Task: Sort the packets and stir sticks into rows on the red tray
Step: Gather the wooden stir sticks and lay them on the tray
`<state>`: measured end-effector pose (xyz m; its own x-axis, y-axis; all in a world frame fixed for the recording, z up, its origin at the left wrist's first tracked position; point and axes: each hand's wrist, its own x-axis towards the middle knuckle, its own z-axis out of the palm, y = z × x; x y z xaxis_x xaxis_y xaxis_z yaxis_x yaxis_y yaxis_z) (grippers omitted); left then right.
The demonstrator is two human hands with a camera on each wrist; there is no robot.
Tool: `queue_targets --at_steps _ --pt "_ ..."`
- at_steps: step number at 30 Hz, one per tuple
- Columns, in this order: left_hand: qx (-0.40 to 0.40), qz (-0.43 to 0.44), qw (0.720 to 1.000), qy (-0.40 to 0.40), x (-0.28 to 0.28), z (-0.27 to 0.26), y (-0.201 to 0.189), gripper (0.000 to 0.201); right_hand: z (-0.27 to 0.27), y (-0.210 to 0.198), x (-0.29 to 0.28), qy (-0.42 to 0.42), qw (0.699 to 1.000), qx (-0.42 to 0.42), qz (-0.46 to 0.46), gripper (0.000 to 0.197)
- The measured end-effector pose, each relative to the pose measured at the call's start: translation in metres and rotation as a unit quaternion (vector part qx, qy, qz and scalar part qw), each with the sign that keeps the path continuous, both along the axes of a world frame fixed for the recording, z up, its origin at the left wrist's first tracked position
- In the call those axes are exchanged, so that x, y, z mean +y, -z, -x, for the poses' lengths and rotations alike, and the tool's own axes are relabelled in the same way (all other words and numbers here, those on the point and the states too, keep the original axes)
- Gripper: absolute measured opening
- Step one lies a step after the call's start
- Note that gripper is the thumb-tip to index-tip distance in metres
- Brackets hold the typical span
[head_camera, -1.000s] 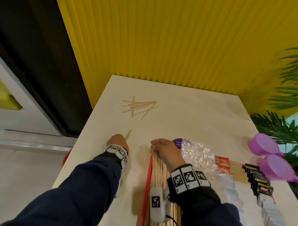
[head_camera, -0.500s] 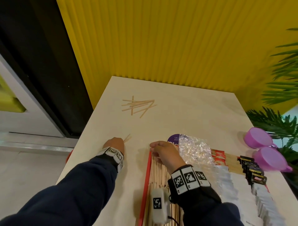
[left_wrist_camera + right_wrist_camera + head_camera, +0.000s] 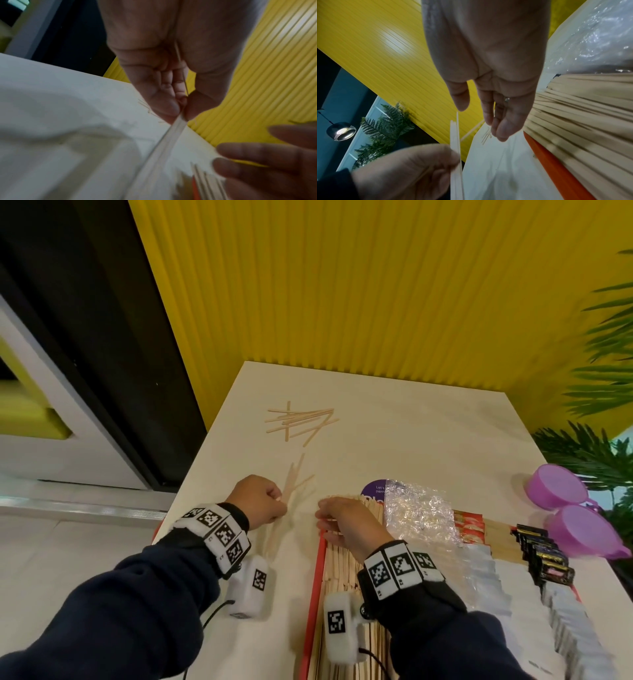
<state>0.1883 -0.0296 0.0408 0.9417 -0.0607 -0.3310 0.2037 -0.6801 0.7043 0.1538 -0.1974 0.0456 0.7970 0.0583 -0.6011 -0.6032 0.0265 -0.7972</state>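
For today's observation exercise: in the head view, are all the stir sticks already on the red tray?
No: a loose pile of stir sticks lies on the table, apart from the red tray.

loose stir sticks (image 3: pixel 297 421) beyond red tray (image 3: pixel 315 583)

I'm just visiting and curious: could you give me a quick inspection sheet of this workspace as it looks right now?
Surface: pale table against a ribbed yellow wall.
Job's things: red tray holding rows of stir sticks, red packets, white packets and dark packets; loose stick pile on the table farther back.
Clutter: crumpled clear plastic on the tray; two purple bowls at the table's right edge.
Grips: left hand pinches a few sticks; right hand rests relaxed over the tray's stick row.
Cables: thin black leads at the wrist cameras.
Surroundings: green plants on the right.
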Motion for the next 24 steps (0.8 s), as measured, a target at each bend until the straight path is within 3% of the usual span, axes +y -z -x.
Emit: queue_targets --at_steps 5,7,11,13,17,20,24 --pt "0.005 0.115 0.993 0.038 -0.020 0.009 -0.010 0.012 -0.003 -0.005 0.014 -0.055 0.996 0.013 -0.075 0.024" --pt "0.004 0.127 0.990 0.064 -0.030 0.012 -0.009 0.005 -0.005 -0.009 0.020 -0.012 0.995 -0.021 -0.094 0.022" --pt "-0.019 0.144 0.987 0.073 -0.045 0.014 -0.006 0.012 -0.011 -0.010 0.023 0.077 0.991 -0.102 -0.033 0.032" --pt "-0.029 0.147 0.987 0.060 -0.048 0.011 -0.006 0.021 -0.014 -0.012 0.017 0.123 0.982 -0.135 -0.046 0.035" --pt "-0.030 0.120 0.991 0.057 -0.041 -0.007 -0.010 0.003 -0.023 -0.021 -0.006 0.216 0.965 -0.142 -0.042 0.026" --pt "-0.032 0.074 0.996 0.036 -0.032 -0.035 -0.009 0.013 -0.032 -0.025 -0.025 0.235 0.963 -0.129 -0.018 0.027" --pt "-0.016 -0.044 0.999 0.021 -0.032 -0.085 -0.002 0.050 -0.045 -0.033 -0.042 0.229 0.963 -0.135 -0.050 0.029"
